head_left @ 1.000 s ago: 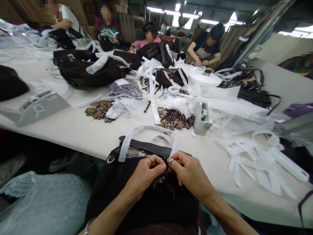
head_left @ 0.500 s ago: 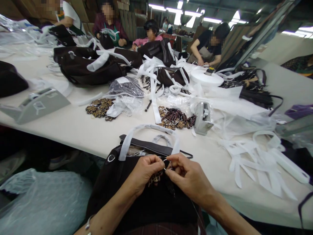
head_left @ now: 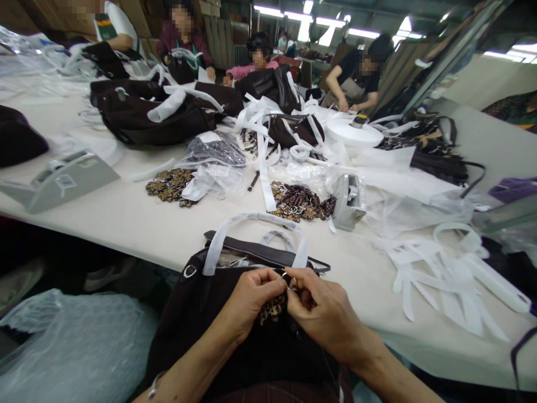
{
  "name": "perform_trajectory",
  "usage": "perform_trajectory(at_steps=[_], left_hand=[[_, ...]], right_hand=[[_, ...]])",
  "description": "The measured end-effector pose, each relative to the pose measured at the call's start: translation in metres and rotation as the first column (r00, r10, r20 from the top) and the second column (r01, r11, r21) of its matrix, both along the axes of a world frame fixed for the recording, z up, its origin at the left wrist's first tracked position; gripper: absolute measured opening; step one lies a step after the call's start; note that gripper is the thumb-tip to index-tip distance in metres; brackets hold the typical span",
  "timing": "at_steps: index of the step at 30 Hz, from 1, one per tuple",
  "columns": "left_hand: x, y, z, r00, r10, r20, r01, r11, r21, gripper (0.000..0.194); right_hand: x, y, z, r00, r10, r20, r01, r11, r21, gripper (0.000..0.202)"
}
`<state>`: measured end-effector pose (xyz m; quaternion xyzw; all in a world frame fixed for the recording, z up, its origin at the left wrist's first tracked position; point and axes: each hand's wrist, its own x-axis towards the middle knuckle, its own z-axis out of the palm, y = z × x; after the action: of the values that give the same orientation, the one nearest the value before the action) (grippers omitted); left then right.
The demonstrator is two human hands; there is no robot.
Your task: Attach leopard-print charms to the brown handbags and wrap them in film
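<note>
A dark brown handbag [head_left: 176,319] stands upright on my lap against the table edge. Its zipped top is partly open, and the handles [head_left: 218,246] are wrapped in white strips. In front of the bag, my left hand [head_left: 255,294] pinches a metal key ring [head_left: 286,276] between thumb and forefinger. From the other side my right hand [head_left: 321,302] grips the same ring, fingers curled inward. A leopard-print charm [head_left: 272,310] hangs below the left fingertips, partly hidden. Whether the ring has a gap between the fingertips is too small to tell.
Charms [head_left: 300,201] lie heaped on the table [head_left: 159,232], near tape dispensers [head_left: 350,204]. More dark bags [head_left: 146,120] and white strips [head_left: 419,274] lie about. Bubble wrap [head_left: 84,341] is at lower left. Several co-workers [head_left: 356,78] work across the table.
Both hands have shifted slightly right with the ring. The fingertips have drawn closer together around it, and more of the leopard-print charm now shows beneath them.
</note>
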<state>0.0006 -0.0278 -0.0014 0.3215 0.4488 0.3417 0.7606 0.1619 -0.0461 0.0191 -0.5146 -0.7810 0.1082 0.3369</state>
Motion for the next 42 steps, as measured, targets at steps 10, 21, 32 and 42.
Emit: perform_trajectory(at_steps=[10, 21, 32, 42], left_hand=[[-0.013, -0.002, 0.005, 0.996, -0.086, 0.031, 0.076, 0.967, 0.243, 0.027], [-0.019, 0.0, 0.008, 0.989, -0.114, 0.09, 0.094, 0.974, 0.207, 0.025], [-0.022, 0.0, 0.005, 0.978, -0.11, 0.179, 0.081, 0.983, 0.162, 0.023], [-0.024, 0.01, 0.013, 0.988, -0.128, 0.089, 0.118, 0.987, 0.11, 0.031]], right_hand=[[-0.005, -0.002, 0.009, 0.916, -0.201, -0.348, 0.035, 0.902, -0.43, 0.026], [-0.003, -0.003, 0.007, 0.916, -0.101, -0.389, -0.035, 0.944, -0.328, 0.026], [-0.001, 0.0, 0.008, 0.993, 0.056, -0.101, -0.058, 0.998, -0.017, 0.027], [0.011, 0.0, -0.004, 0.944, 0.315, 0.101, -0.316, 0.949, -0.003, 0.039]])
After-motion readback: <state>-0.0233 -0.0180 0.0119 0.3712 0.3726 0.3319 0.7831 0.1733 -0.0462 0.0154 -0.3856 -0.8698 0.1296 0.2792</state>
